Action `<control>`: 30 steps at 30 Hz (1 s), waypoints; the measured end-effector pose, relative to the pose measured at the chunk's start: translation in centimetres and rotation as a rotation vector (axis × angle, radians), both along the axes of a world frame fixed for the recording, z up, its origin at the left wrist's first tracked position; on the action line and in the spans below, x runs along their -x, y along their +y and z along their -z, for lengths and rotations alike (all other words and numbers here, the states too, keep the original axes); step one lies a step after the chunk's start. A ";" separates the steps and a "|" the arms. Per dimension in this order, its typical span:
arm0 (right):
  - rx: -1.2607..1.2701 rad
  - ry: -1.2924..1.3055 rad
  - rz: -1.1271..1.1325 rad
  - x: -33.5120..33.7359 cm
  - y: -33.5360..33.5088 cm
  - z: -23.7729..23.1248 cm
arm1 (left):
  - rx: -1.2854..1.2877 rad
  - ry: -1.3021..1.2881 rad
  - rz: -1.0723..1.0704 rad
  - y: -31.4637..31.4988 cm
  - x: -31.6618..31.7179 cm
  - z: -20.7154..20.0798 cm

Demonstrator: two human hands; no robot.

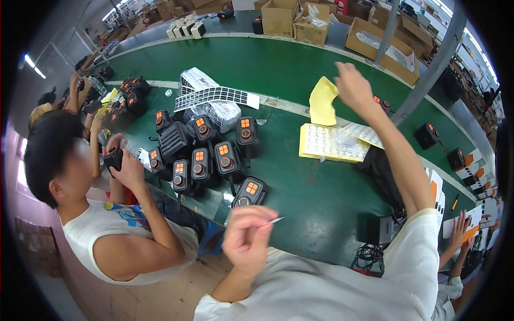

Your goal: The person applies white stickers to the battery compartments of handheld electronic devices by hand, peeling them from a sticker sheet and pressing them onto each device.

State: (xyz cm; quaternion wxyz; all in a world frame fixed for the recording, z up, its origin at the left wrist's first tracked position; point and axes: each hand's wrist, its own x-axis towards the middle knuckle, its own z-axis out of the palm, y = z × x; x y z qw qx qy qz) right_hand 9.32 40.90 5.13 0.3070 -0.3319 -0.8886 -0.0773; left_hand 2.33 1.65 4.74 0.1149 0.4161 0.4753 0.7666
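Observation:
My left hand [247, 241] is closed in a pinch at the table's near edge, with a small white pointed piece [277, 219] sticking out from the fingertips. Out over the table, my right hand [353, 88] has its fingers curled at the edge of a curved yellow sheet [322, 104]. Below that sheet lies a yellow-edged stack of label sheets [326, 142] with small pale labels. Several black devices with orange buttons stand left of centre. The nearest device [250, 190] is just beyond my left hand.
A co-worker [134, 230] at the left handles a black device. Plastic-wrapped parts [217, 115] and a black-and-white grid sheet [214, 99] lie behind the devices. A dark grey box [379, 230] with cables is near my right arm. Cardboard boxes [281, 17] line the far side.

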 end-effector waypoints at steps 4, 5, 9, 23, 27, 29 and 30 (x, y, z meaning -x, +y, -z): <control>0.436 -0.119 -0.302 5.2 -18.0 -3.4 | 0.012 -0.129 -0.200 -2.7 2.4 1.7; 0.462 -0.258 -0.284 5.2 -21.4 -2.9 | 0.015 -0.158 -0.204 -3.0 3.1 2.5; 0.819 -0.411 -0.245 6.3 -28.2 0.1 | -0.037 -0.234 -0.256 -2.4 3.3 4.0; 1.800 0.635 -0.275 -0.6 -27.3 8.7 | 0.103 -0.153 0.202 -2.0 -3.0 2.3; 1.818 0.899 -0.453 -6.9 -26.2 7.2 | 0.141 -0.245 0.279 -2.2 -2.1 2.1; 1.910 1.151 -0.469 -9.6 -25.9 4.6 | 0.190 -0.291 0.316 -1.5 -1.6 2.1; 1.858 1.183 -0.355 -9.7 -26.3 4.1 | 0.229 -0.379 0.426 -0.8 -1.5 2.3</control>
